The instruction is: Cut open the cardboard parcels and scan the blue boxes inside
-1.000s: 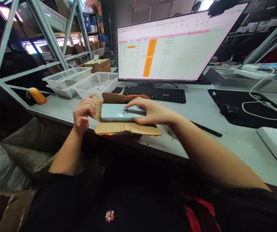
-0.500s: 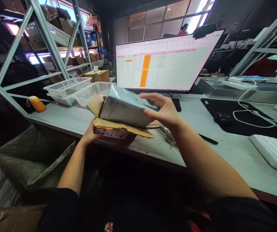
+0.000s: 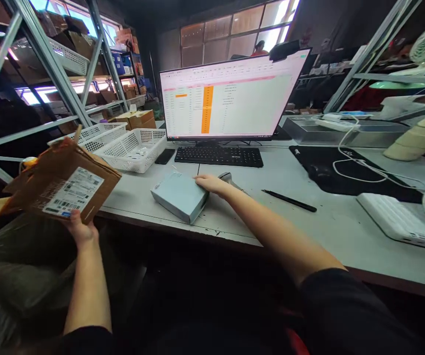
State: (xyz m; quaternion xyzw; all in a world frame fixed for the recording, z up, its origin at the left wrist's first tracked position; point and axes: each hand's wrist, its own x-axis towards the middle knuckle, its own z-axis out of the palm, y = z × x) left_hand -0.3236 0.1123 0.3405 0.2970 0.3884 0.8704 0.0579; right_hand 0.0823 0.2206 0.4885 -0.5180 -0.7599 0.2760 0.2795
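My left hand (image 3: 81, 229) grips a torn brown cardboard box (image 3: 101, 172) by its lower edge, thumb beside a white shipping label (image 3: 77, 192). The carton is tilted, its flaps ragged, off the desk's front left edge. A pale blue-grey box (image 3: 180, 195) lies flat near the front of the desk. My right hand (image 3: 212, 183) is closed on this box's far right corner; some of its fingers are hidden. Just behind that wrist, partly covered, is what looks like a handheld scanner (image 3: 226, 176).
White perforated baskets (image 3: 138, 165) stand at the back left. A phone (image 3: 165, 156) and keyboard (image 3: 217, 156) lie before the monitor (image 3: 234, 106). A black pen (image 3: 289, 200), a white power bank (image 3: 397, 222) and a mouse mat (image 3: 349, 180) with cables occupy the right.
The pale box has come out of the cardboard carton and moved down onto the desk with my right hand. My left hand has carried the carton away to the left.
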